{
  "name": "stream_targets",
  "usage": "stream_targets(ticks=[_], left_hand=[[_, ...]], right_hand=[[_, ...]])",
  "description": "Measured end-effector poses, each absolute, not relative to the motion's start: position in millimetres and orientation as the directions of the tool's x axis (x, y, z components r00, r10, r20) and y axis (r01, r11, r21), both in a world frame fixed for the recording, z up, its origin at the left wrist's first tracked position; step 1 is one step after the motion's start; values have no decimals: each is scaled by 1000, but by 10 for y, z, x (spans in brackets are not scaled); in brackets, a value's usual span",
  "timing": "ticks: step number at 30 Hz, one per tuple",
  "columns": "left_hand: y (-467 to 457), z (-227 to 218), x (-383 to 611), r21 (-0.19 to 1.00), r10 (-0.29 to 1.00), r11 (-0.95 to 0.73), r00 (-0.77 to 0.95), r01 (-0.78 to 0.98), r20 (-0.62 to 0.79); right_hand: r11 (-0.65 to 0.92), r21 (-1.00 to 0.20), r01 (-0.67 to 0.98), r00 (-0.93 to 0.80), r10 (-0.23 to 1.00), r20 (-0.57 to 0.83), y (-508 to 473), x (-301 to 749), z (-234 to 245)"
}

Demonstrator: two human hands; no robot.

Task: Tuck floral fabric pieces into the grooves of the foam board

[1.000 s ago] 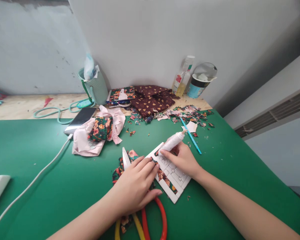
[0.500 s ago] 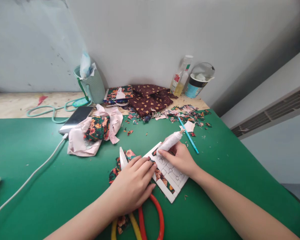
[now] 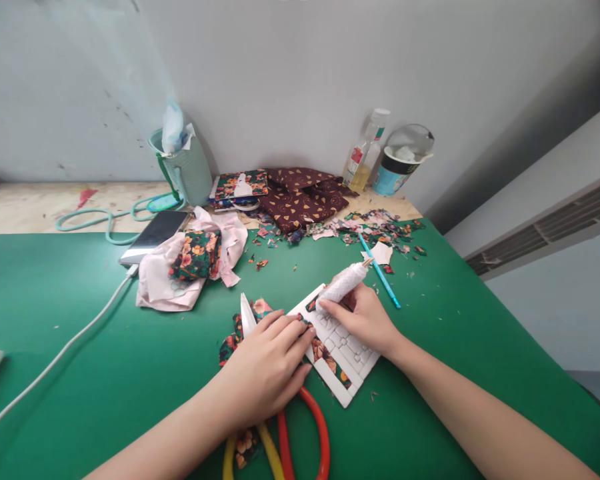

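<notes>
My left hand (image 3: pixel 273 357) lies palm down over a pair of scissors (image 3: pixel 247 315) and dark floral cloth scraps (image 3: pixel 229 347), fingers stretched out. Its fingertips rest at the left edge of a white board (image 3: pixel 349 347) marked with raised block shapes, where strips of floral fabric (image 3: pixel 330 360) lie in a recess. Yellow and red scissor handles show below this hand. My right hand (image 3: pixel 363 319) is closed round a thick stick wrapped in white (image 3: pixel 344 287), thin brown tips at its upper end, tilted over the board's far part. What its lower end touches is hidden.
Behind lie pink cloth (image 3: pixel 167 283), a phone (image 3: pixel 155 235) on a white cable, maroon cloth (image 3: pixel 305 203) and scattered fabric bits (image 3: pixel 380 227). A blue pen-like stick (image 3: pixel 381 277) lies right of the board. A green bin (image 3: pixel 193 173), a bottle (image 3: pixel 365 153) and a paper tub (image 3: pixel 397 170) stand by the wall.
The whole view has shifted slightly, moving things a few pixels to the right. Both hands keep their places on the board, scissors and wrapped stick.
</notes>
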State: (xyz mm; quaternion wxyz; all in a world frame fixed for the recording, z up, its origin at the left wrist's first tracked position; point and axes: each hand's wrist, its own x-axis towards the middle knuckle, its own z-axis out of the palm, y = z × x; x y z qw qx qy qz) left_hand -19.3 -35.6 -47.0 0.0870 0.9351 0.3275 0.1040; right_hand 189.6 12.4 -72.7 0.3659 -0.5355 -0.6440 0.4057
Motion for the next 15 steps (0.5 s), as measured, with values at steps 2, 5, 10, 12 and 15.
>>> stream_targets(ticks=[2,5,10,12,15], left_hand=[[-354,-471,-194,233,630,-771,765,593,135],[-352,-472,-198,240,629,-770,766,591,133],[-339,-476,-200,248,631,-767,766,591,126],[-334,-477,-198,252,631,-767,765,590,127],[-334,-476,-197,256,631,-766,765,590,126]], right_hand=[[105,-911,398,-167,985,40,124,1896,-722],[113,-905,410,-178,983,42,127,1897,-715],[115,-898,425,-197,980,33,142,1902,-720],[124,-895,429,-213,976,33,148,1903,-713],[156,-889,430,-257,965,45,154,1903,-675]])
